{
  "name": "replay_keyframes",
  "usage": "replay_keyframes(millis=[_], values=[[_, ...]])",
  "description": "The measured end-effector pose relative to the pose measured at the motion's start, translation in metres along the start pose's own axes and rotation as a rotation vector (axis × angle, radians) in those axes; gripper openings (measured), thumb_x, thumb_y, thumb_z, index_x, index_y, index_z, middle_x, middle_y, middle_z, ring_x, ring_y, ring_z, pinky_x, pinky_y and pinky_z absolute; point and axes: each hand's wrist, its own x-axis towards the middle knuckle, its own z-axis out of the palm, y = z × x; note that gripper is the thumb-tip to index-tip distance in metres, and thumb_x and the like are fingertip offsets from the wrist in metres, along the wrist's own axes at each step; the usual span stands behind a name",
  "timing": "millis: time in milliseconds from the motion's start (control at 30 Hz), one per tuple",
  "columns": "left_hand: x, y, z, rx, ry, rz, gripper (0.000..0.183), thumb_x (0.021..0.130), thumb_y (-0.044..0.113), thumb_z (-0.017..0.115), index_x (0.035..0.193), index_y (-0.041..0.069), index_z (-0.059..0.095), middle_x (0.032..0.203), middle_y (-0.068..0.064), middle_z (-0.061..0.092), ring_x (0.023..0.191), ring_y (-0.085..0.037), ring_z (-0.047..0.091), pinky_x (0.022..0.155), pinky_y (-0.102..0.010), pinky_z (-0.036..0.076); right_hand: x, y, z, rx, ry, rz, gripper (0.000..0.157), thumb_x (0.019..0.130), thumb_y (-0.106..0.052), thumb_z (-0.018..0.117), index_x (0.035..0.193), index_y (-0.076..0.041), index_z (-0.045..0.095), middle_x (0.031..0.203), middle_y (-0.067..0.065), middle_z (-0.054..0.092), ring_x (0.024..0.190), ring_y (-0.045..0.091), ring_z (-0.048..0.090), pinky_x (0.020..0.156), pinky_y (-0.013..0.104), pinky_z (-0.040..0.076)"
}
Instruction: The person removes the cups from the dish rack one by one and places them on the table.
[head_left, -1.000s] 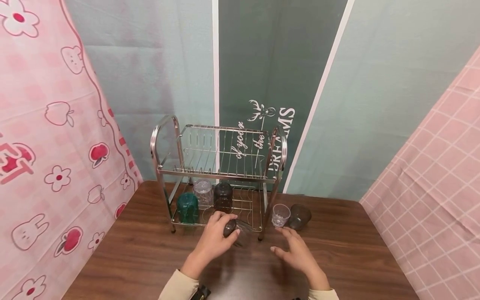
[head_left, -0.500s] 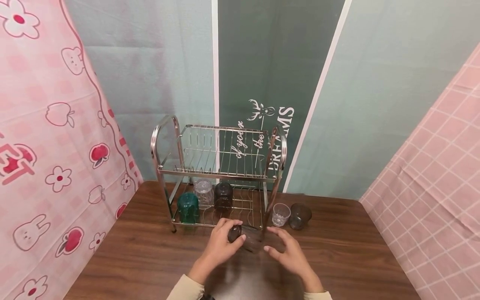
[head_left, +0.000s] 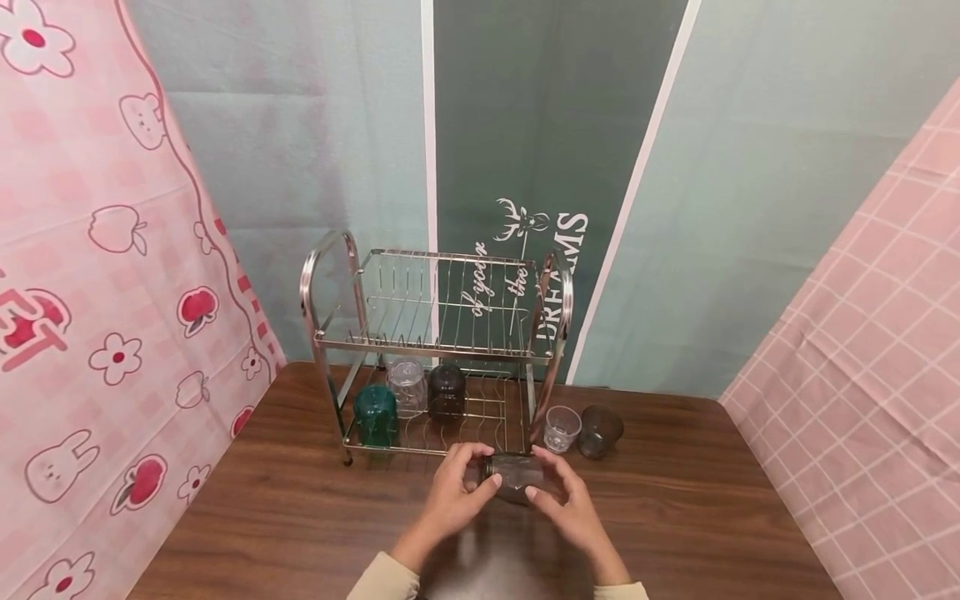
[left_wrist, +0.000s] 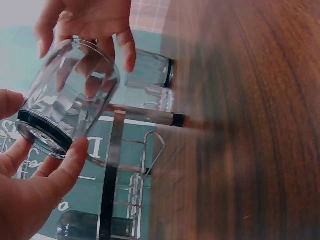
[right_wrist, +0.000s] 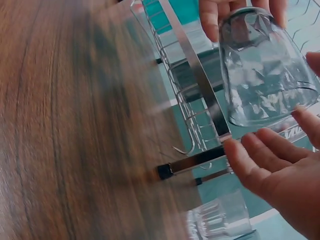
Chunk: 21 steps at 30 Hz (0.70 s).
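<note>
A smoky grey glass [head_left: 513,477] lies tilted on its side in the air, in front of the rack's lower right corner. My left hand [head_left: 452,498] holds it round the base; in the left wrist view, fingertips and thumb grip the thick bottom of the glass [left_wrist: 75,95]. On the rim side, my right hand [head_left: 572,498] has its thumb and fingers spread around the mouth. The right wrist view shows those fingers [right_wrist: 265,152] beside the rim, loosely extended; whether they touch it is hard to tell.
A two-tier metal dish rack [head_left: 435,354] stands behind the hands. Its lower tier bears an upside-down teal glass [head_left: 375,417], a clear glass [head_left: 407,387] and a dark glass [head_left: 447,396]. Right of it, a clear glass [head_left: 562,431] and a grey glass [head_left: 601,433] stand on the wooden table [head_left: 690,500].
My left hand has carried the grey glass rightward, away from the rack's front edge and toward my right hand. The right hand has come in closer around the glass's mouth.
</note>
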Motion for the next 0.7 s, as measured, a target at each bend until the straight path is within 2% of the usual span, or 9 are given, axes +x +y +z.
replay_keyframes(millis=[100,167,333,500,600,700], values=[[0.000,0.004,0.002,-0.060,-0.005,-0.014,0.032,0.081,0.006,0.069,0.110,0.003,0.057,0.104,-0.011,0.050,0.093,-0.029,0.052,0.061,-0.025,0.052,0.000,0.004,0.000,0.064,0.013,-0.031,0.048,0.081,0.007,0.061,0.127,0.007,0.047,0.122,0.026,0.051,0.106,0.016,0.055,0.085,0.025,0.044],[-0.001,0.012,0.000,-0.083,-0.008,-0.012,0.031,0.080,0.002,0.067,0.109,0.000,0.055,0.104,-0.015,0.049,0.092,-0.034,0.051,0.061,-0.026,0.052,0.001,0.005,0.001,0.085,0.023,-0.041,0.047,0.081,0.008,0.060,0.126,0.008,0.048,0.121,0.027,0.051,0.106,0.016,0.055,0.086,0.024,0.043],[-0.002,0.030,-0.004,-0.110,-0.016,-0.004,0.029,0.080,-0.002,0.065,0.108,-0.005,0.054,0.103,-0.021,0.049,0.090,-0.040,0.051,0.059,-0.025,0.051,0.001,0.006,0.003,0.122,0.059,-0.015,0.046,0.080,0.010,0.059,0.125,0.010,0.049,0.121,0.027,0.051,0.105,0.015,0.055,0.084,0.024,0.044],[-0.003,0.017,0.001,-0.091,-0.014,-0.008,0.036,0.082,0.004,0.065,0.115,-0.002,0.052,0.110,-0.019,0.046,0.094,-0.036,0.052,0.064,-0.029,0.052,0.001,0.003,0.004,0.182,0.095,0.052,0.047,0.079,0.008,0.060,0.124,0.011,0.048,0.120,0.024,0.052,0.104,0.017,0.055,0.078,0.029,0.048],[-0.004,0.004,0.005,-0.054,-0.021,-0.007,0.045,0.083,0.013,0.067,0.123,0.002,0.050,0.116,-0.016,0.044,0.098,-0.032,0.052,0.070,-0.032,0.052,0.002,0.000,0.004,0.218,0.119,0.068,0.046,0.079,0.009,0.059,0.124,0.010,0.048,0.117,0.024,0.052,0.100,0.019,0.057,0.073,0.033,0.051],[-0.005,0.000,0.005,-0.028,-0.014,0.008,0.047,0.082,0.018,0.068,0.124,0.005,0.051,0.117,-0.013,0.045,0.099,-0.033,0.052,0.072,-0.036,0.051,0.002,-0.001,0.003,0.239,0.139,0.075,0.046,0.078,0.011,0.058,0.123,0.008,0.050,0.116,0.024,0.051,0.098,0.019,0.057,0.070,0.034,0.052]])
